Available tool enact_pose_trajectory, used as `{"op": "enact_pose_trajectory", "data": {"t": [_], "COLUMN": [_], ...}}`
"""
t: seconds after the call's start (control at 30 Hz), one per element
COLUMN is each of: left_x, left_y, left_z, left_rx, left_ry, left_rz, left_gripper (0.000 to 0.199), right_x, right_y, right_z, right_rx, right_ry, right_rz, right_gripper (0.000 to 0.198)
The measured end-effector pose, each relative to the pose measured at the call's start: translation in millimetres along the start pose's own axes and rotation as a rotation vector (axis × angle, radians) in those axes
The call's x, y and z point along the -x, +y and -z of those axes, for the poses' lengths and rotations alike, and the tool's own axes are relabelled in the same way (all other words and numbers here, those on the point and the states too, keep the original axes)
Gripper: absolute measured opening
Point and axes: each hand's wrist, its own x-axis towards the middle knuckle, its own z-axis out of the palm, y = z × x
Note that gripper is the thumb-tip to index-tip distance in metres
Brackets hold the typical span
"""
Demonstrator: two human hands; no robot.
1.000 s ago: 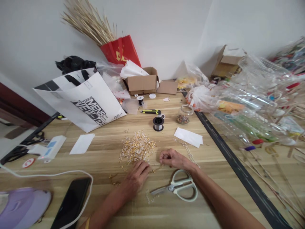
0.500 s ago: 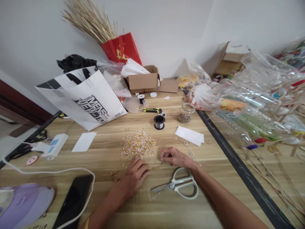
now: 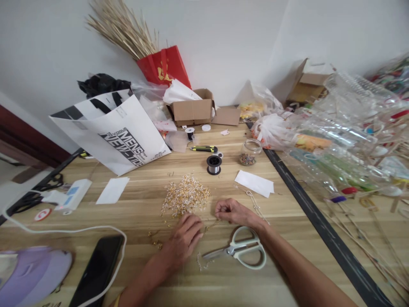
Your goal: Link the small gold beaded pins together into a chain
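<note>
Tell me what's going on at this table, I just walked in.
A person has both bare hands at work over a wooden table. The left hand is at the near edge of a pile of small gold and clear pieces. The right hand, its fingers curled, is to the right, by a thin gold-coloured strand; anything pinched there is too small to make out. Scissors lie between the forearms, in neither hand. A black spool and a glass jar stand beyond the pile.

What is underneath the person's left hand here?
The wooden tabletop shows around the left hand, with a gold-and-clear bead pile just beyond it and small gold pieces to its left. Anything directly beneath the hand is covered.
</note>
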Motion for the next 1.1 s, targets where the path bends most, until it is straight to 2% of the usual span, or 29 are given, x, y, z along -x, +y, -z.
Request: {"op": "enact_pose_trajectory", "data": {"t": [0.17,0.3,0.4,0.47,0.57,0.67,0.87,1.1], "left_x": [0,-4,-8,-11,-17,-25,-44,-49], "left_y": [-2,-12,-24,-30,-35,-37,-45,-63], "left_z": [-2,-4,-2,1,7,12,12,18], "left_rx": [-0.222,-0.3,-0.34,-0.357,-0.32,-0.259,-0.186,-0.159], "left_ry": [-0.115,-0.152,-0.076,-0.011,0.094,0.148,0.101,0.125], "left_rz": [-0.079,-0.091,-0.071,-0.045,-0.015,-0.008,0.046,0.085], "left_gripper": [0.045,0.052,0.048,0.039,0.025,0.021,0.019,0.013], "right_x": [0,0,0,0,-1,-2,-1,-2], "right_y": [-2,0,2,3,6,7,5,7], "right_z": [0,0,0,0,0,0,0,0], "right_rx": [0.004,0.004,0.005,-0.005,-0.02,-0.014,-0.025,-0.017], "right_ry": [-0.005,-0.004,-0.004,-0.01,-0.015,-0.014,-0.023,-0.027], "right_rz": [0.0,0.005,0.001,0.002,0.013,0.02,-0.003,0.018], "right_gripper": [0.015,0.015,0.015,0.016,0.018,0.019,0.02,0.021]}}
